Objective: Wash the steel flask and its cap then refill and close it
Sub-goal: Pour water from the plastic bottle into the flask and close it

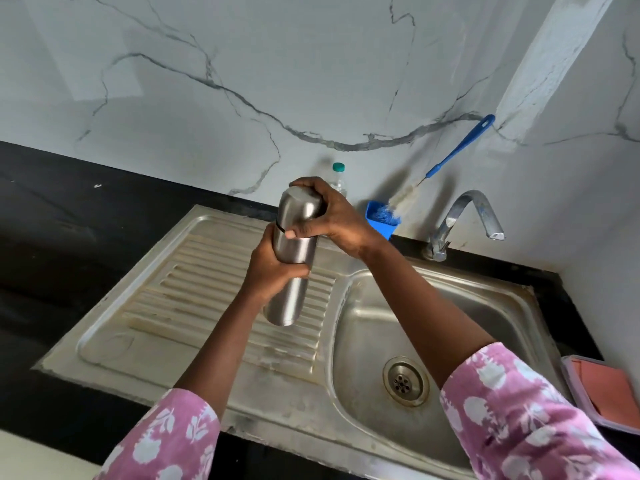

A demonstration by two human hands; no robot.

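Note:
A tall steel flask (pixel 290 296) is held upright above the ribbed drainboard (pixel 194 289). My left hand (pixel 273 268) is wrapped around the flask's body near its middle. The steel cap (pixel 298 206) sits on top of the flask, and my right hand (pixel 332 216) grips it from above and from the right. A thin dark line shows where the cap meets the body. The flask's base hangs over the drainboard ribs, and I cannot tell whether it touches them.
The steel sink basin (pixel 485 317) with its drain (pixel 405 381) lies to the right, under a chrome tap (pixel 464 216). A blue holder (pixel 379 220) with a blue-handled bottle brush (pixel 457 147) and a green-capped plastic bottle (pixel 338 178) stand at the wall. A lidded container (pixel 602 389) sits at the right edge.

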